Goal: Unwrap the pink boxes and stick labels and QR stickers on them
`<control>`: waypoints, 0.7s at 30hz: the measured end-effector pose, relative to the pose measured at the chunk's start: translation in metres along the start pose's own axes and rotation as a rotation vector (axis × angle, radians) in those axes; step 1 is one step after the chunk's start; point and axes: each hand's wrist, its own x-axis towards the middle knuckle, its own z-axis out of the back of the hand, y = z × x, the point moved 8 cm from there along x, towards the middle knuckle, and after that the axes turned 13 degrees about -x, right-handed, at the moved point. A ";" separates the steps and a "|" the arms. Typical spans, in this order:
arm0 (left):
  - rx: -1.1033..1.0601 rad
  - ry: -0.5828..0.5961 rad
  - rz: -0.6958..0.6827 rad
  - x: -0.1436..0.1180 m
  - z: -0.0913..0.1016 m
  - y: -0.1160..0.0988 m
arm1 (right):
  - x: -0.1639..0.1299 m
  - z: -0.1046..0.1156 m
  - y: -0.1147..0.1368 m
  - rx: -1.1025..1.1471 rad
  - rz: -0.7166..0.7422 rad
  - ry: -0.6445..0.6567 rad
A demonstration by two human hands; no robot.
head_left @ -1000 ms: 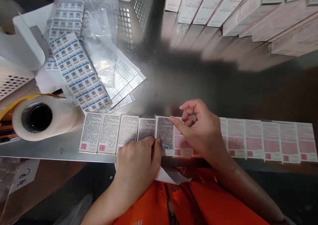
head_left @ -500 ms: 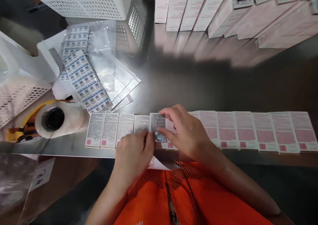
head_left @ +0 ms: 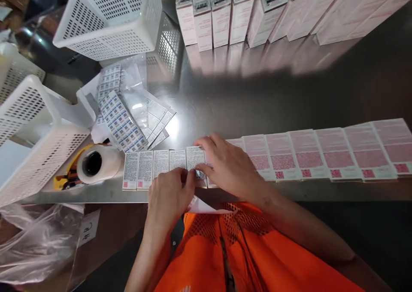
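Head cam, desk ed.: where are both hands?

Stringer: At near edge of steel table (head_left: 225, 107), centre-left. Right hand (head_left: 230, 167) lies flat on a row of boxes (head_left: 283, 156), fingers spread, thumb and forefinger pressing a white label (head_left: 195, 159) onto the fifth box from left. Left hand (head_left: 169, 193) is curled, fingertips touching the label's near edge; a backing sheet (head_left: 206, 207) pokes out under it, grip unclear.

Desk ed.: Rest of the row?

Stringer: Four labelled boxes (head_left: 154, 168) just left of hands; pink unlabelled ones run right.

Desk ed.: Surroundings?

Stringer: Film roll (head_left: 98, 164) left of row, label sheets (head_left: 120, 122) behind it, white baskets (head_left: 112, 21) far left, upright cartons (head_left: 222, 19) at far edge.
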 end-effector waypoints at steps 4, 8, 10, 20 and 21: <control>0.038 -0.002 -0.028 0.000 0.000 0.000 | -0.001 0.002 0.000 0.009 0.017 -0.044; 0.088 -0.004 -0.068 0.001 0.000 -0.003 | -0.003 0.001 0.000 0.005 0.016 -0.055; 0.115 0.000 -0.073 0.001 0.000 -0.003 | -0.003 0.001 -0.001 0.009 0.014 -0.053; -0.061 -0.059 0.000 -0.011 0.009 0.025 | -0.005 -0.001 0.008 -0.057 0.017 -0.115; -0.099 -0.104 0.008 -0.014 0.014 0.030 | -0.006 -0.001 0.010 -0.070 0.024 -0.123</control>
